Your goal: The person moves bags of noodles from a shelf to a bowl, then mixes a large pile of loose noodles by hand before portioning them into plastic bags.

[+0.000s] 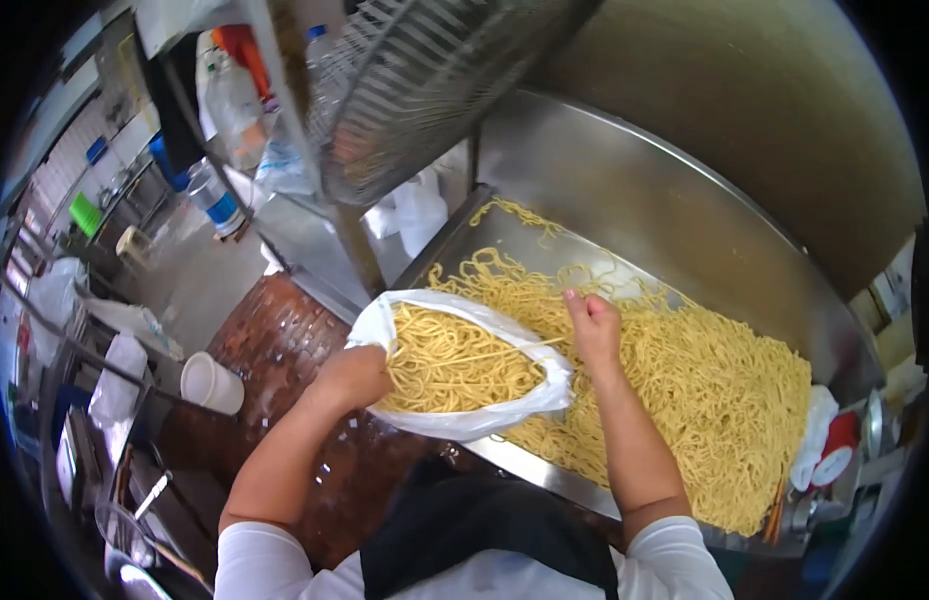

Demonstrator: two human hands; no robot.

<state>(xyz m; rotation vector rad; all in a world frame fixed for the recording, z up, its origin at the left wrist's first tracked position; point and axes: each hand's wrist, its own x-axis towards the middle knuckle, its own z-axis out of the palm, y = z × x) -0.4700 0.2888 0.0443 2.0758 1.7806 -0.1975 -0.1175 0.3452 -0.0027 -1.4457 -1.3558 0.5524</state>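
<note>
My left hand (360, 376) grips the left side of a white plastic bag (459, 428), its fingers wrapped round the rim. The bag gapes wide and is filled with yellow noodles (454, 355). A few strands stretch over its right edge toward my right hand (595, 325). That hand is closed just right of the bag, above the heap of loose noodles (699, 400); whether anything is in its fingers cannot be made out. The heap spreads over a large metal tray (594, 255), thickest at the right and thinner at the far left corner.
A caged fan (424, 90) stands close beyond the bag, beside a metal post (356, 235). On the wet brick floor (284, 345) at left sits a white bucket (212, 383). A red and white container (837, 452) is at the tray's right end.
</note>
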